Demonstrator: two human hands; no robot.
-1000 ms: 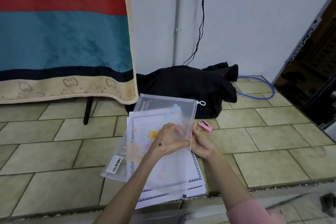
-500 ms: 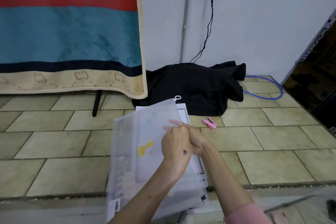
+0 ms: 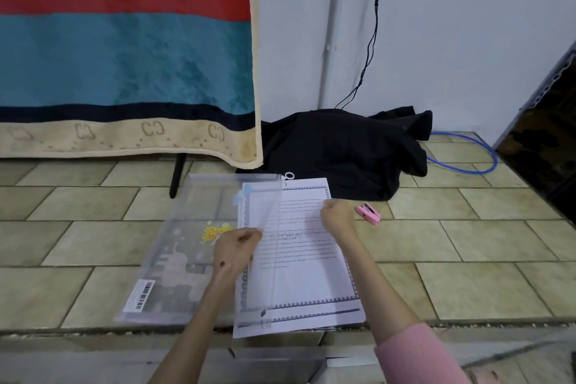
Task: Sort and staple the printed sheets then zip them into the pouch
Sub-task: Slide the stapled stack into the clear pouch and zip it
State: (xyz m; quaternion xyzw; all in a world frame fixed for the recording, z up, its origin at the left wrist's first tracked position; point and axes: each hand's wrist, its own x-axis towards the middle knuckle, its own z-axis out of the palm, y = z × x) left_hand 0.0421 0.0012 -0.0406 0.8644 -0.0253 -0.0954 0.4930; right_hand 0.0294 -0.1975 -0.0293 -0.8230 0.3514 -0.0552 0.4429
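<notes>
A clear zip pouch (image 3: 187, 246) with a yellow cartoon print and a barcode label lies on the tiled floor, its open side facing right. My left hand (image 3: 235, 248) pinches the pouch's open edge. My right hand (image 3: 338, 217) grips the right edge of a stack of printed sheets (image 3: 307, 277) with a patterned border. The stack's left part sits inside the pouch; the rest sticks out to the right. The zip's white ring pull (image 3: 289, 175) is at the pouch's far corner. A small pink stapler (image 3: 368, 212) lies on the floor just right of my right hand.
A black cloth heap (image 3: 343, 146) lies against the white wall behind the sheets, with a blue cable (image 3: 467, 162) to its right. A teal, red and beige blanket (image 3: 124, 56) hangs at the left. A dark cabinet (image 3: 542, 128) stands at the right edge.
The pouch has swung left and flat onto the floor. My hands have parted: the left holds the pouch's edge, the right holds the sheets, which now stick out of the pouch's right side.
</notes>
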